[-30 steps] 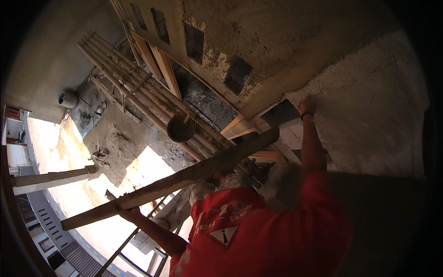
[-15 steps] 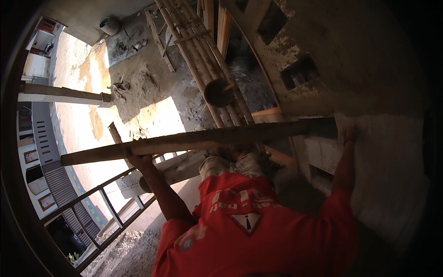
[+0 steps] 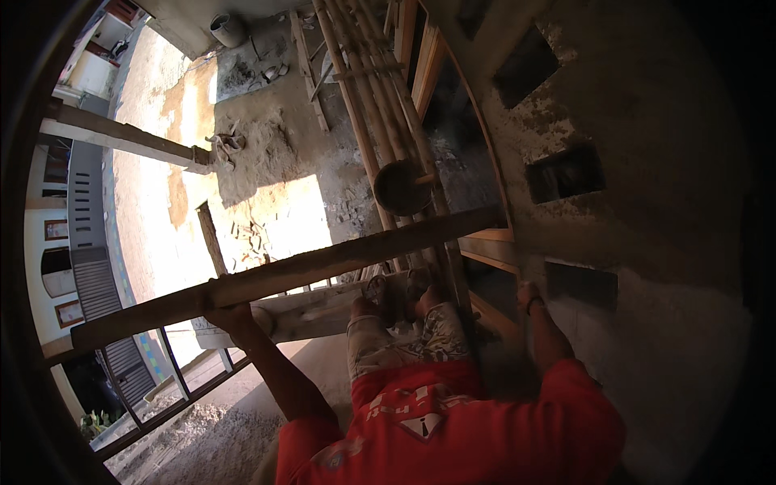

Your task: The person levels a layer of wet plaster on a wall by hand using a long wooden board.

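Note:
My left hand (image 3: 232, 317) is wrapped round the underside of a long, mortar-smeared wooden plank (image 3: 315, 265), left of its middle. The plank slants across in front of me, its right end close to the window frame (image 3: 490, 235). Near the plastered wall (image 3: 671, 315), below that right end, is my right hand (image 3: 530, 294), apart from the plank. Its fingers look curled, but shade hides whether anything is in them. My feet are on a pale board (image 3: 311, 315) beneath the plank.
Bamboo poles (image 3: 374, 101) run away from me, with a dark round bowl (image 3: 401, 187) on them holding a stick-like handle. Square openings (image 3: 566, 174) pierce the wall. A metal railing (image 3: 174, 364) stands at left. A bucket (image 3: 228, 30) and rubble (image 3: 250, 238) lie on the ground below.
The plank's right end has come away from the wall opening and moved left, the left end dropping lower. My right hand has left its spot on the wall and moved left and down.

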The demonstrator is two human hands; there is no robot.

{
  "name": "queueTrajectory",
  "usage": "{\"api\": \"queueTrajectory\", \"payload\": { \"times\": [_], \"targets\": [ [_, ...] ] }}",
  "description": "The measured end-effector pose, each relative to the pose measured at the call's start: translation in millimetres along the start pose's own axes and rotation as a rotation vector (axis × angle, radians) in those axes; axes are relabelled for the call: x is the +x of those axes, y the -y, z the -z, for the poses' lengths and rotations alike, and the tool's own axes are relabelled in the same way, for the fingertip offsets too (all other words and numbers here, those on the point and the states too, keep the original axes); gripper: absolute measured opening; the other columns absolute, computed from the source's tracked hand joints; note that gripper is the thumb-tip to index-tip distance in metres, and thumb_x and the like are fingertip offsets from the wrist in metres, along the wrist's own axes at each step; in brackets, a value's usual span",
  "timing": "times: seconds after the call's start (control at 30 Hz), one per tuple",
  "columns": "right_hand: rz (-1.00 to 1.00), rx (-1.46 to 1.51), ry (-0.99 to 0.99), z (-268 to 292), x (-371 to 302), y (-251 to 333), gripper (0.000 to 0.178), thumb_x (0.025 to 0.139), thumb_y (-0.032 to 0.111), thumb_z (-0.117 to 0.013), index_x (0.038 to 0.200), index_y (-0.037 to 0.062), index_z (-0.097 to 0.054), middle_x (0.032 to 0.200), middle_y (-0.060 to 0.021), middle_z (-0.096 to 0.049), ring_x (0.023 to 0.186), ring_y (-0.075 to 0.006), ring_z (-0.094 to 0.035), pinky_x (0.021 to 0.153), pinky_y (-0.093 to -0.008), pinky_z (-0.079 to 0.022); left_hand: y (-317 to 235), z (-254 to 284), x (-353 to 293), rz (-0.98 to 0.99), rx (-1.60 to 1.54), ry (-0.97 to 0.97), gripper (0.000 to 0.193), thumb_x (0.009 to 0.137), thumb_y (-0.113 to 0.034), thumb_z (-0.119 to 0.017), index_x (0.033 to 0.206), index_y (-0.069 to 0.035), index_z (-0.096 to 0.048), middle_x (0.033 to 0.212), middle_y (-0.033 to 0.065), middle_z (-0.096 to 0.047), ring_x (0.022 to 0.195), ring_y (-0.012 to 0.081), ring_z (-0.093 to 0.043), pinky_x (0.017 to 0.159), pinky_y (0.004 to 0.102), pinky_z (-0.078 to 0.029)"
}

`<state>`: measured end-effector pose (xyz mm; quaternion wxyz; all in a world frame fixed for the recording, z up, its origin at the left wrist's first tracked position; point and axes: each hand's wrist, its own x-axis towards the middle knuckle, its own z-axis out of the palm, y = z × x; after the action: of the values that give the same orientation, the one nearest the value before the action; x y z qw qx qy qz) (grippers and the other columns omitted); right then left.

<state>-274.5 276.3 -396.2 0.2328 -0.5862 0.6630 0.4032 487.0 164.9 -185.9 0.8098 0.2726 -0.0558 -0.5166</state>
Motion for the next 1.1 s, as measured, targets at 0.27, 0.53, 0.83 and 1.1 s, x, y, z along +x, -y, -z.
{"api": "queueTrajectory", "payload": {
  "times": [0.27, 0.53, 0.83, 1.1],
  "targets": [
    [0.083, 0.158, -0.358, 56, 238, 99, 0.048, 0.086, 0.034, -0.056, 0.123, 0.0034, -0.051, 0.096, -0.0187, -0.063, 0.092, -0.0323, -0.059, 0.084, -0.0458, -0.045, 55, 64, 25, -0.976, 1.550, -0.027, 0.026, 0.083, -0.004, -0.062, 0.106, 0.007, -0.057, 0.099, 0.0170, -0.063, 0.087, 0.0277, -0.065, 0.080, 0.0382, -0.057],
    [0.267, 0.470, -0.664, 166, 437, 242, 0.059, 0.087, 0.037, -0.054, 0.139, 0.0159, -0.039, 0.137, -0.0183, -0.043, 0.128, -0.0367, -0.040, 0.103, -0.0474, -0.036, 58, 135, 48, -0.796, 1.026, -0.149, 0.043, 0.090, -0.027, -0.048, 0.111, 0.009, -0.056, 0.104, 0.0230, -0.061, 0.104, 0.0381, -0.058, 0.100, 0.0510, -0.042],
    [0.174, -0.150, -0.921, 129, 553, 252, 0.050, 0.083, 0.053, -0.054, 0.120, 0.0187, -0.058, 0.131, -0.0130, -0.050, 0.114, -0.0304, -0.053, 0.092, -0.0506, -0.043, 84, 176, 88, -1.586, 1.975, 0.068, 0.031, 0.075, -0.015, -0.071, 0.103, -0.002, -0.067, 0.101, 0.0099, -0.069, 0.093, 0.0199, -0.067, 0.089, 0.0323, -0.050],
    [0.425, 0.107, -0.539, 143, 458, 254, 0.047, 0.086, 0.046, -0.055, 0.120, 0.0143, -0.058, 0.117, -0.0208, -0.057, 0.107, -0.0344, -0.057, 0.086, -0.0462, -0.047, 38, 177, 73, -1.534, 2.054, -0.135, 0.037, 0.068, -0.019, -0.077, 0.100, -0.005, -0.068, 0.098, 0.0113, -0.069, 0.092, 0.0240, -0.067, 0.086, 0.0347, -0.050]
  ]
}}
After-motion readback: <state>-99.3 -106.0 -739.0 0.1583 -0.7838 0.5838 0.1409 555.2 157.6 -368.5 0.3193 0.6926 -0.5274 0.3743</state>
